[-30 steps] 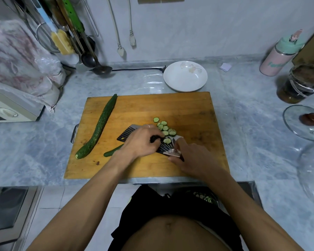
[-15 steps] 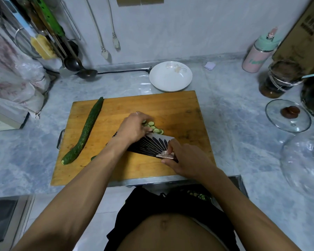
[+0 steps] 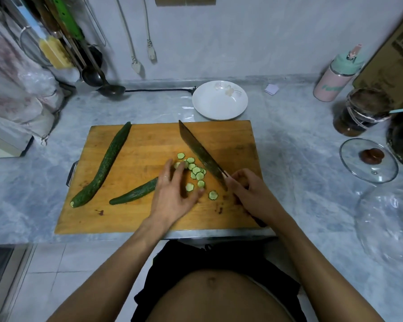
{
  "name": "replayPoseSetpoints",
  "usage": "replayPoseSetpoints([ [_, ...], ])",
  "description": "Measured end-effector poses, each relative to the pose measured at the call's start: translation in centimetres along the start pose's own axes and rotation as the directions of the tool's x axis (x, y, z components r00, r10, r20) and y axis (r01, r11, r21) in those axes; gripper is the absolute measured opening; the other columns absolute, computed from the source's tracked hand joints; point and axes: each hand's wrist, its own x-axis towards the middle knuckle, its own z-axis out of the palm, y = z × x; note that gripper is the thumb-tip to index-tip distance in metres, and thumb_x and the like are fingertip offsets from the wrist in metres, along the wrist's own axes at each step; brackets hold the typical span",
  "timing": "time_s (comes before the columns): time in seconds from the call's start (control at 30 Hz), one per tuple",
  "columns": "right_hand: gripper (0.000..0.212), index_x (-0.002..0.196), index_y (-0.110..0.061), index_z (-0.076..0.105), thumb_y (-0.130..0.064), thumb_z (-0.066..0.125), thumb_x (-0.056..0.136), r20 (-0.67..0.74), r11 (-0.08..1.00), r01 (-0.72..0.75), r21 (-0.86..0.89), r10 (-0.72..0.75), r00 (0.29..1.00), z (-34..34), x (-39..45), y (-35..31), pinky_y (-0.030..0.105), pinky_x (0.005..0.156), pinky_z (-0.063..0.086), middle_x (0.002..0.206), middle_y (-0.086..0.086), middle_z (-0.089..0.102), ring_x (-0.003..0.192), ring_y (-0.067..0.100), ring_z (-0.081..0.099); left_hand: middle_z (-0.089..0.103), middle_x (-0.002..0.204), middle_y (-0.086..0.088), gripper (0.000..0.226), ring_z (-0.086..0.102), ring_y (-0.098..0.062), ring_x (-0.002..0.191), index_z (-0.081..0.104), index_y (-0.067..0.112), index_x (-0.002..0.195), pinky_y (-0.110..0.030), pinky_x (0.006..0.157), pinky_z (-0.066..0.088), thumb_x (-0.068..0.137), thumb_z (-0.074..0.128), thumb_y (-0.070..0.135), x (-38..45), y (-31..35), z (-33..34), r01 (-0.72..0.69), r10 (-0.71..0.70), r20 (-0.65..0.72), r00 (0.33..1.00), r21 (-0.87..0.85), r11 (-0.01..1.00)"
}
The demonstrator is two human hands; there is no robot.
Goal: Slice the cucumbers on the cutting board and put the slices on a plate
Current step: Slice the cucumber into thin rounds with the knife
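Left hand (image 3: 172,196) hovers spread and relaxed over the slices (image 3: 196,173) at mid-frame on the cutting board (image 3: 149,219). Right hand (image 3: 249,194) grips the knife (image 3: 201,154), blade running toward the upper left, apparently on edge. The cut cucumber (image 3: 135,191) slants lower-left, the plate (image 3: 219,105) above.

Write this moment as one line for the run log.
left hand: open, over slices | right hand: holds knife | board: two cucumbers | plate: no slices

text: none legible | pink bottle (image 3: 330,86): lettering blurred | cardboard box (image 3: 391,59): print too blurred to read
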Motion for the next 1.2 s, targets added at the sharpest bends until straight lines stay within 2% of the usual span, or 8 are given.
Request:
replayPoseSetpoints([
  [0.1, 0.031, 0.105, -0.016, 0.056, -0.046, 0.055, 0.098, -0.014, 0.999, 0.004, 0.049, -0.004, 1.000, -0.6, 0.3, -0.6, 0.017, 0.044, 0.040, 0.065, -0.003, 0.063, 0.046, 0.001, 0.052, -0.023, 0.159, -0.006, 0.117, -0.017, -0.028, 0.147, -0.004, 0.031, 0.154, -0.048, 0.119, -0.002, 0.067, 0.050, 0.087, 0.1, 0.4, 3.4, -0.027, -0.005, 0.163, 0.987, 0.191, 0.981],
  [0.17, 0.031, 0.105, -0.016, 0.056, -0.046, 0.054, 0.099, -0.013, 0.998, -0.001, 0.067, 0.001, 1.000, -0.8, 0.3, -0.7, 0.019, 0.044, 0.041, 0.064, -0.002, 0.063, 0.047, 0.004, 0.052, -0.026, 0.158, -0.009, 0.122, -0.022, -0.028, 0.146, -0.008, 0.028, 0.154, -0.048, 0.119, -0.005, 0.064, 0.046, 0.091, 0.9, 0.8, 4.7, 0.012, -0.045, 0.157, 0.987, 0.201, 0.980],
  [0.37, 0.030, 0.106, -0.013, 0.054, -0.043, 0.053, 0.100, 0.043, 0.996, -0.035, 0.082, 0.032, 0.999, -1.8, 0.0, -0.2, 0.026, 0.044, 0.043, 0.062, -0.001, 0.061, 0.048, 0.013, 0.051, -0.021, 0.160, -0.010, 0.117, -0.014, -0.030, 0.147, -0.005, 0.027, 0.155, -0.043, 0.120, 0.001, 0.070, 0.052, 0.083, 4.7, 0.3, 4.4, 0.133, -0.138, 0.034, 0.990, 0.107, 0.985],
  [0.7, 0.030, 0.107, -0.014, 0.055, -0.043, 0.053, 0.100, 0.117, 0.997, -0.042, 0.061, 0.035, 0.992, -3.1, 0.2, -0.6, 0.027, 0.046, 0.043, 0.064, 0.001, 0.061, 0.049, 0.013, 0.050, 0.011, 0.162, -0.007, 0.094, 0.005, -0.024, 0.149, 0.017, 0.024, 0.154, -0.044, 0.121, 0.014, 0.081, 0.073, 0.046, 10.0, 0.4, 3.8, 0.106, -0.114, -0.074, 0.991, -0.111, 0.988],
  [0.87, 0.028, 0.110, -0.014, 0.058, -0.039, 0.051, 0.102, 0.152, 0.992, -0.028, 0.124, 0.009, 0.988, -3.4, 0.7, -0.6, 0.031, 0.047, 0.041, 0.065, 0.004, 0.060, 0.050, 0.020, 0.050, 0.038, 0.151, -0.007, 0.069, 0.031, -0.021, 0.141, 0.039, 0.014, 0.146, -0.033, 0.115, 0.028, 0.086, 0.070, 0.029, 6.4, 1.3, 2.2, 0.040, -0.118, -0.271, 0.955, -0.277, 0.960],
  [1.0, 0.027, 0.105, -0.008, 0.058, -0.033, 0.049, 0.104, 0.174, 0.974, -0.041, 0.224, 0.001, 0.985, -2.6, 1.3, -0.3, 0.029, 0.043, 0.036, 0.064, 0.010, 0.056, 0.045, 0.020, 0.044, 0.061, 0.127, -0.005, 0.039, 0.050, -0.020, 0.121, 0.064, 0.013, 0.123, -0.033, 0.102, 0.041, 0.084, 0.065, 0.006, 2.1, -0.2, -0.1, -0.002, -0.060, -0.406, 0.912, -0.150, 0.989],
  [1.13, 0.030, 0.104, -0.005, 0.055, -0.034, 0.046, 0.105, 0.249, 0.952, -0.105, 0.288, 0.031, 0.968, -1.0, 1.8, -0.3, 0.026, 0.039, 0.033, 0.064, 0.011, 0.052, 0.043, 0.017, 0.040, 0.063, 0.122, -0.012, 0.048, 0.053, -0.032, 0.114, 0.063, 0.012, 0.124, -0.043, 0.101, 0.041, 0.077, 0.072, 0.015, 1.0, -4.6, -1.3, 0.206, -0.171, -0.266, 0.949, 0.110, 0.972],
  [1.2, 0.034, 0.105, -0.004, 0.055, -0.036, 0.044, 0.106, 0.313, 0.952, -0.142, 0.272, 0.052, 0.948, -0.3, 2.1, -0.6, 0.026, 0.039, 0.033, 0.064, 0.008, 0.051, 0.043, 0.016, 0.040, 0.065, 0.113, -0.012, 0.046, 0.057, -0.035, 0.106, 0.064, 0.016, 0.124, -0.044, 0.096, 0.045, 0.080, 0.073, 0.025, 0.6, -5.8, -1.3, 0.263, -0.234, -0.187, 0.954, 0.150, 0.953],
])
